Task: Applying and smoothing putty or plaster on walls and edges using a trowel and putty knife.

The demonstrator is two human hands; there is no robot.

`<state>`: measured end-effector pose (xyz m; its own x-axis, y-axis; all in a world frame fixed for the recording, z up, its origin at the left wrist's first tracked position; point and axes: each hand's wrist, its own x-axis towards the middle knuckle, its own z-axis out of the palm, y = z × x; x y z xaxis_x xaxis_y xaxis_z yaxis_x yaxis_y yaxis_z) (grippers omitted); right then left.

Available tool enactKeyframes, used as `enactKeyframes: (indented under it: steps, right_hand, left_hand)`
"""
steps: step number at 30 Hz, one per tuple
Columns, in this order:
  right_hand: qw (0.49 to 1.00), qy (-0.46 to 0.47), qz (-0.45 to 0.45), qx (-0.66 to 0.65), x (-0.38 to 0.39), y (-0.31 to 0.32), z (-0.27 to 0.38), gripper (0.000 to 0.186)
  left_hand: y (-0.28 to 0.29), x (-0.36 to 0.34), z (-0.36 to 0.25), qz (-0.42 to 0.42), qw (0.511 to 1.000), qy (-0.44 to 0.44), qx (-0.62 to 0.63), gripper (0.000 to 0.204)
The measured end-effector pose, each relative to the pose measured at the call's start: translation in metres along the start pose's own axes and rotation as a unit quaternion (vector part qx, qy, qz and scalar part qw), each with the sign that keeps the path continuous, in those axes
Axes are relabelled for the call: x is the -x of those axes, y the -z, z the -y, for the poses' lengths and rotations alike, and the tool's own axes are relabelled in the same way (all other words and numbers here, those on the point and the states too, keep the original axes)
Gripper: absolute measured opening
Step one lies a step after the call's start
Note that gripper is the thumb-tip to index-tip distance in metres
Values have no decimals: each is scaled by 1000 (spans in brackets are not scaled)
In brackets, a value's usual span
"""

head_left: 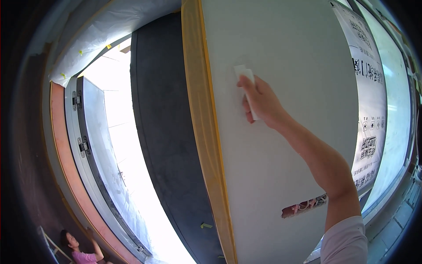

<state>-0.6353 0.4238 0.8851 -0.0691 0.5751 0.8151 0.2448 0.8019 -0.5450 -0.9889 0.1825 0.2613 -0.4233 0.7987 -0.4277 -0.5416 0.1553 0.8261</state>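
Observation:
My right hand [263,100] is closed round a narrow white block [244,71], which it holds upright against the pale grey wall [281,44]. The block's upper end shows above my thumb, and its lower end shows below my palm. Whether it is a sanding block or a sponge I cannot make out. A faint lighter smudge surrounds its top on the wall. My bare right arm reaches up from the lower right, with a light sleeve at the elbow. My left hand is out of sight.
Yellow-brown masking tape [204,132] covers the wall's left edge, beside a dark panel [160,110]. Wires sit in a cut-out [304,206] low in the wall. Left stands an open door [110,154]; a person in pink [85,256] is at lower left. A printed sheet [369,110] covers the window side.

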Motion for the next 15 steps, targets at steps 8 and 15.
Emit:
enactKeyframes:
  steps: [8, 15]
  right_hand:
    - [991, 51, -92, -80, -96, 64, 56, 49]
    - [994, 50, 13, -98, -89, -7, 50, 45]
  left_hand:
    - [-25, -6, 20, 37, 999, 5, 32, 42]
    - [-9, -79, 70, -9, 971, -119, -207, 53]
